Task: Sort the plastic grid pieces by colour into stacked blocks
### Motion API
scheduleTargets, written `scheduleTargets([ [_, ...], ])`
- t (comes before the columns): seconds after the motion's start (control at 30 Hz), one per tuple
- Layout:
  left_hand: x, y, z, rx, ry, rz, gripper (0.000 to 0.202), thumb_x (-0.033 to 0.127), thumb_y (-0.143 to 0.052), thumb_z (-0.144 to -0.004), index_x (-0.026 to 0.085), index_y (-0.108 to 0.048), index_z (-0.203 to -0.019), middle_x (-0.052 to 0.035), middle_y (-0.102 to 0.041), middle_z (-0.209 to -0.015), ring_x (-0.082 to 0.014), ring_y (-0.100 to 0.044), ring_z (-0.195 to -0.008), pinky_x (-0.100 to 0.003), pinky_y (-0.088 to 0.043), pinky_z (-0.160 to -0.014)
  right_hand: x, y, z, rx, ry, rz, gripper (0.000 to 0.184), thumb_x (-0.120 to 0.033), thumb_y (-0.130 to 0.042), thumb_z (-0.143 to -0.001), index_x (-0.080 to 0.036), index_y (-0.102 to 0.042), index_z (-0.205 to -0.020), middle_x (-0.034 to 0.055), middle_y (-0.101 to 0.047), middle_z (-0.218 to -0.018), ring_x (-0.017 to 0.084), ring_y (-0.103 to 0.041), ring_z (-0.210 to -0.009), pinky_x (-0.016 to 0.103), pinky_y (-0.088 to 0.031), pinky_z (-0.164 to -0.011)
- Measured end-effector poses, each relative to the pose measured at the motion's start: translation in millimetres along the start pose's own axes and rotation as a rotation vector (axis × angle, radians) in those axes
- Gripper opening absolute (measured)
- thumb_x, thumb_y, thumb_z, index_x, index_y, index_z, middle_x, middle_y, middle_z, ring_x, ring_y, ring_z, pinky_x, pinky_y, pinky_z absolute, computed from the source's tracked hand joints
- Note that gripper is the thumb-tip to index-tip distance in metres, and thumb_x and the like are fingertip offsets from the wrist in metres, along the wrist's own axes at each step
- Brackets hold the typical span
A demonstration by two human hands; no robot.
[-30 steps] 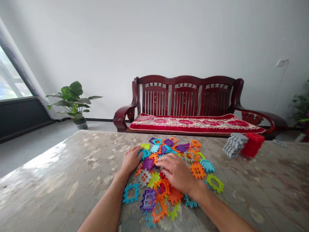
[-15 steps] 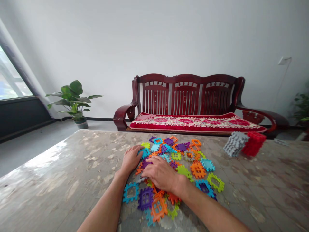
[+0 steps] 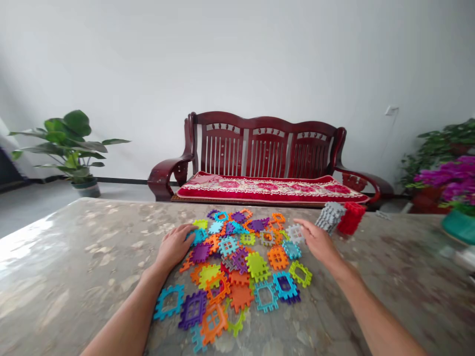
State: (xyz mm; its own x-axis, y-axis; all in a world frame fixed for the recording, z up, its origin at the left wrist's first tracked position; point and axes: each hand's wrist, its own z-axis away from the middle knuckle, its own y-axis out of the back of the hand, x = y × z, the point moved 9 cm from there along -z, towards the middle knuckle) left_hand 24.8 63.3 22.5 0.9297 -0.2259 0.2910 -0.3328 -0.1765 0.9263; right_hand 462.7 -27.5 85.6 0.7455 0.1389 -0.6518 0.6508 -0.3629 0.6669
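Notched plastic building tiles in orange, blue, purple, lime and grey lie in a loose, overlapping pile on the table. At the pile's left side rests my left hand (image 3: 175, 245), fingers stretched out, the fingertips by a blue tile (image 3: 199, 236). My right hand (image 3: 319, 242) is at the right side, its fingers closed on a grey window tile (image 3: 295, 233). Beyond that hand, a stack of grey tiles (image 3: 330, 217) stands beside a stack of red tiles (image 3: 351, 218). Near the front are a purple window tile (image 3: 193, 310) and an orange window tile (image 3: 214, 322).
The patterned table (image 3: 100, 257) has a glossy cover. Behind it stands a dark red wooden bench (image 3: 265, 121) with a red floral cushion (image 3: 270, 189). A potted plant (image 3: 79, 143) is on the floor at left; purple flowers in a teal pot (image 3: 460, 226) stand at right.
My right hand has moved from the middle of the pile to the right and now has a grey tile in it. My left hand stays by the blue tile. The view has turned right.
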Motion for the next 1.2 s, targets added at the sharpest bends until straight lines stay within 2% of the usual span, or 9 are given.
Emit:
scheduleTargets([
  [0.13,-1,0.4,-1,0.014,-0.019,-0.008,0.041,0.040,-0.036,-0.092,0.030,-0.066,-0.119,-0.0007,-0.063,-0.132,-0.0220,-0.058,-0.121,-0.037,-0.039,-0.107,61,13,0,-0.013,-0.034,0.056,0.043,-0.033,-0.040,-0.084,-0.020,-0.070,-0.113,0.0080,-0.072,-0.114,0.024,-0.065,-0.108,0.040,-0.048,-0.097],
  [0.2,-1,-0.3,-2,0.012,-0.029,-0.013,0.042,0.041,-0.036,-0.091,0.030,-0.066,-0.119,-0.0011,-0.064,-0.132,-0.0225,-0.058,-0.121,-0.037,-0.040,-0.107,78,14,4,0.005,-0.048,0.090,0.044,-0.032,-0.043,-0.082,-0.018,-0.069,-0.114,0.0103,-0.071,-0.117,0.024,-0.065,-0.108,0.041,-0.047,-0.097],
  [0.33,-2,-1.3,-4,0.012,-0.044,-0.022,0.044,0.043,-0.035,-0.091,0.030,-0.066,-0.119,-0.0008,-0.064,-0.131,-0.0218,-0.058,-0.121,-0.035,-0.040,-0.107,99,11,18,0.046,-0.181,0.182,0.051,-0.031,-0.054,-0.077,-0.015,-0.062,-0.125,0.0147,-0.069,-0.118,0.022,-0.068,-0.085,0.039,-0.051,-0.086],
  [0.4,-3,-2.1,-4,0.011,-0.042,-0.025,0.044,0.044,-0.034,-0.091,0.030,-0.066,-0.119,-0.0004,-0.064,-0.131,-0.0216,-0.058,-0.121,-0.035,-0.039,-0.107,96,5,23,0.036,-0.194,0.228,0.058,-0.033,-0.060,-0.075,-0.015,-0.058,-0.131,0.0140,-0.069,-0.118,0.022,-0.068,-0.087,0.038,-0.051,-0.085],
  [0.53,-5,-3.6,-4,0.005,-0.038,-0.029,0.045,0.044,-0.034,-0.091,0.030,-0.066,-0.119,-0.0009,-0.064,-0.132,-0.0219,-0.058,-0.121,-0.036,-0.039,-0.107,69,-2,24,0.030,-0.129,0.391,0.066,-0.034,-0.066,-0.073,-0.014,-0.054,-0.134,0.0133,-0.069,-0.119,0.030,-0.061,-0.110,0.041,-0.045,-0.096],
  [0.73,-4,-3.9,-4,-0.006,-0.043,-0.018,0.046,0.044,-0.033,-0.091,0.029,-0.065,-0.121,-0.0026,-0.063,-0.133,-0.0232,-0.057,-0.122,-0.038,-0.039,-0.108,49,-1,24,0.028,-0.157,0.493,0.056,-0.029,-0.062,-0.079,-0.014,-0.054,-0.132,0.0109,-0.071,-0.113,0.028,-0.064,-0.105,0.037,-0.047,-0.090],
  [0.93,-7,-5.6,-6,-0.011,-0.043,-0.010,0.049,0.048,-0.033,-0.090,0.028,-0.065,-0.122,-0.0042,-0.063,-0.133,-0.0258,-0.057,-0.123,-0.040,-0.040,-0.107,51,5,29,0.061,-0.172,0.471,0.062,-0.030,-0.066,-0.075,-0.015,-0.050,-0.133,0.0102,-0.072,-0.110,0.028,-0.066,-0.102,0.037,-0.049,-0.086],
  [1.07,-6,-4.3,-6,-0.012,-0.046,-0.010,0.050,0.048,-0.032,-0.090,0.028,-0.065,-0.122,-0.0041,-0.063,-0.133,-0.0259,-0.058,-0.122,-0.041,-0.041,-0.107,46,30,25,0.170,-0.147,0.355,0.069,-0.035,-0.066,-0.073,-0.014,-0.046,-0.136,0.0112,-0.072,-0.109,0.027,-0.067,-0.100,0.038,-0.050,-0.088],
  [1.2,-3,-3.2,-5,-0.025,-0.049,-0.008,0.051,0.048,-0.031,-0.090,0.027,-0.066,-0.121,-0.0045,-0.064,-0.132,-0.0265,-0.058,-0.122,-0.042,-0.041,-0.108,38,80,7,0.328,-0.116,0.285,0.074,-0.044,-0.065,-0.074,-0.017,-0.043,-0.139,0.0107,-0.071,-0.113,0.025,-0.068,-0.097,0.037,-0.051,-0.085],
])
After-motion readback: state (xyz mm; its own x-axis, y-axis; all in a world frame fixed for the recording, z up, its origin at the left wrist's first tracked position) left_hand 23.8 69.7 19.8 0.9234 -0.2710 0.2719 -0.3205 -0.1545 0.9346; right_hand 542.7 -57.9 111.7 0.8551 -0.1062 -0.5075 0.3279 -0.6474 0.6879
